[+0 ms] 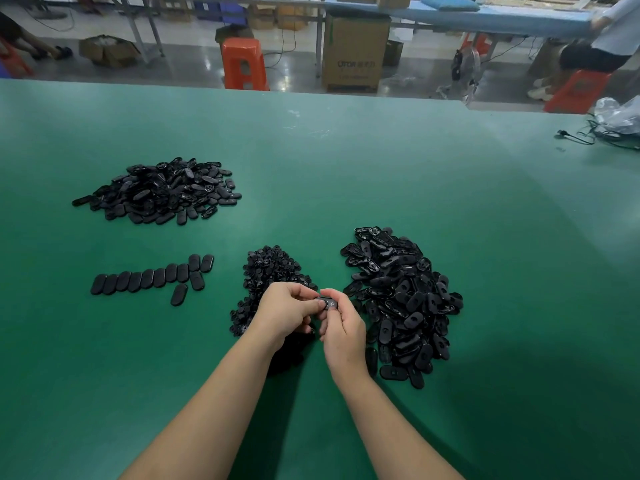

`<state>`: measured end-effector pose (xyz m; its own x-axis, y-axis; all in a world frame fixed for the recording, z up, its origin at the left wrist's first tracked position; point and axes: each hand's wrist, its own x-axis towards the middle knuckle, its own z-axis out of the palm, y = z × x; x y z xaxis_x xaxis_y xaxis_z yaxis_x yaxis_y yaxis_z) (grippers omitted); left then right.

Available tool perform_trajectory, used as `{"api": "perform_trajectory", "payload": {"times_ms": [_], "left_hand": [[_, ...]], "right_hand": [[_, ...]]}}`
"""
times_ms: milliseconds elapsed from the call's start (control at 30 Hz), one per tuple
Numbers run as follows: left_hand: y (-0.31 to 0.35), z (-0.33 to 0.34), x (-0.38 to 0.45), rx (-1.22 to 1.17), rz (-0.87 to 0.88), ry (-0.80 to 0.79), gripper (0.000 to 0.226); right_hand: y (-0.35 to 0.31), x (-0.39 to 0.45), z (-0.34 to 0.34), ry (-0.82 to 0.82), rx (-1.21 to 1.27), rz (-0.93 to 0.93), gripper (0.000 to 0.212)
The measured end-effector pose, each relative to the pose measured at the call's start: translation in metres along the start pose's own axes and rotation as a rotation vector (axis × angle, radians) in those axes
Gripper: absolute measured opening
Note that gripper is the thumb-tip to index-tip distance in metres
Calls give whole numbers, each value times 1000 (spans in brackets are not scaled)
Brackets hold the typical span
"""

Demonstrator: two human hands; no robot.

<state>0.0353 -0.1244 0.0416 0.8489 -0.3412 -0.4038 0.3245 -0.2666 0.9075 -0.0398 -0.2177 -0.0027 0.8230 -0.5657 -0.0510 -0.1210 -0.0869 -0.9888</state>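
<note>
My left hand and my right hand meet above the green table and together pinch one small black oval plastic piece. Behind my left hand lies a heap of small black round parts. To the right of my hands sits a large heap of black oval shells. A row of finished black ovals lies flat to the left. Another heap of black oval pieces sits farther back on the left.
A clear plastic bag and black cables lie at the table's far right edge. Beyond the table stand orange stools, a cardboard box, a floor fan and a seated person.
</note>
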Motion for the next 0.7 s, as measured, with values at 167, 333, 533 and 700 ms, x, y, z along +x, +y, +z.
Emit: {"api": "perform_trajectory", "payload": {"times_ms": [167,333,533,700], "left_hand": [[0,-1,-1,-4,-11,-9,11],[-2,-4,0,-3,-26,5,5],[-2,-1,-4,3,2,53,6],[-1,1,-8,26,40,106,9]], "right_hand": [[0,0,1,5,-3,1,31],[-4,-1,3,-1,18,15,31],[-3,-4,0,-7,-93,-33,34],[-5,-4,-1,4,-159,-42,31]]}}
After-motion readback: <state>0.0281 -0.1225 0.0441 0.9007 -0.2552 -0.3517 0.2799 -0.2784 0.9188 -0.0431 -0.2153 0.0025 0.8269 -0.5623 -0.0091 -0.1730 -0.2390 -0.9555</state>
